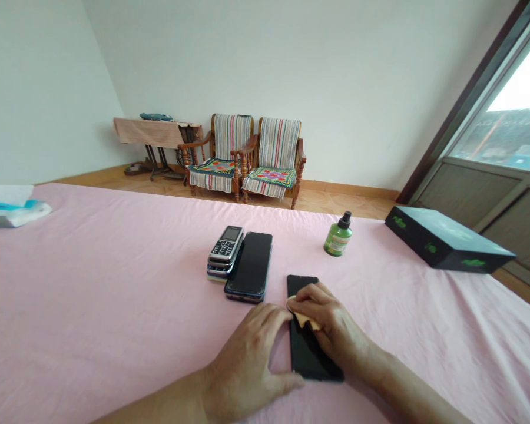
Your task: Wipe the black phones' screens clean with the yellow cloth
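action: a soft tan cloth [304, 320] is held against the glossy face of a slim black smartphone [312, 359] by the right hand [335, 330], with the left hand [247, 362] placed beside it.
right grip: together, clamped on the soft tan cloth, which is bunched under the curled fingers and thumb.
left grip: apart, nothing grasped; the hand is laid on the sheet, with the fingers [279, 330] against the long left edge of the phone.
phone position: the slim black smartphone is lying flat, face up, on a pink-sheeted bed [115, 306], right of centre towards the near side, its top end pointing at the far edge.
nearby phones: a stack of phones topped by a silver-and-black keypad mobile phone [225, 244] is lying just beyond it, with a second black smartphone [250, 265] touching the stack's right side.
bed, far side: a green plastic bottle with a black cap [338, 238] is standing upright near the far edge; a flat black box with green print [446, 240] is lying at the far right corner.
bed, left edge: a white-and-teal packet [13, 207] is lying there.
room: two wooden armchairs with striped covers [256, 159] are placed against the white wall, next to a narrow table draped in peach cloth [154, 132]; a window [503, 118] is seen on the right.
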`<action>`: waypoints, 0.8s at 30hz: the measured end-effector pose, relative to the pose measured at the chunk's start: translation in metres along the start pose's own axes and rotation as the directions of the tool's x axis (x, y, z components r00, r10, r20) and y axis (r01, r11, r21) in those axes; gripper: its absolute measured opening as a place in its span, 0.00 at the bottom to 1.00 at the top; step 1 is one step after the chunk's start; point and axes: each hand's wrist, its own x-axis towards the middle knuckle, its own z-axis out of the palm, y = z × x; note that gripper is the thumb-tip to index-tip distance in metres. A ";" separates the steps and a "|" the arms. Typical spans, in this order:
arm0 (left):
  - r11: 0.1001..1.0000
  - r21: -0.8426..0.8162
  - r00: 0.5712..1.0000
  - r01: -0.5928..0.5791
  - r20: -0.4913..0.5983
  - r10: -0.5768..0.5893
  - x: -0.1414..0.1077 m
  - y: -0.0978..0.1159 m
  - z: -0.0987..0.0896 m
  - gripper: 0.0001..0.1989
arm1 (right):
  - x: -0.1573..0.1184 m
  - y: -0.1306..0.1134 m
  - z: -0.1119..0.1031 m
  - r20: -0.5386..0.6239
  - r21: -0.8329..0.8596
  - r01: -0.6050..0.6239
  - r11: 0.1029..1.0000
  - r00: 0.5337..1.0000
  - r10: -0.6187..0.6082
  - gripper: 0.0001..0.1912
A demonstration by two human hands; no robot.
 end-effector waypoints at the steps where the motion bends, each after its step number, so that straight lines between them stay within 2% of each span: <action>1: 1.000 -0.007 1.000 -0.002 -0.007 0.002 0.000 -0.001 0.000 0.38 | -0.002 -0.002 0.000 0.009 0.010 -0.003 1.000 1.000 0.003 0.26; 8: 1.000 0.007 1.000 0.007 0.010 -0.007 0.000 -0.005 0.002 0.44 | -0.022 -0.016 0.007 0.035 0.043 -0.048 0.998 0.998 0.046 0.28; 12: 1.000 0.025 0.998 -0.006 0.059 0.004 0.003 -0.007 0.001 0.38 | -0.034 -0.023 0.010 0.058 0.063 -0.025 0.998 0.998 0.021 0.28; 14: 0.999 0.030 0.996 -0.028 0.087 0.025 0.004 -0.008 -0.002 0.36 | -0.036 -0.026 0.010 0.068 0.066 -0.025 0.998 0.998 0.020 0.26; 19: 0.999 0.044 0.992 -0.028 0.128 0.022 0.005 -0.009 -0.007 0.42 | -0.037 -0.028 0.012 0.060 0.065 0.001 0.998 0.998 -0.005 0.20; 24: 0.999 0.032 0.991 -0.013 0.132 0.009 0.006 -0.009 -0.006 0.41 | -0.043 -0.029 0.012 0.104 0.108 0.060 0.992 0.992 -0.072 0.15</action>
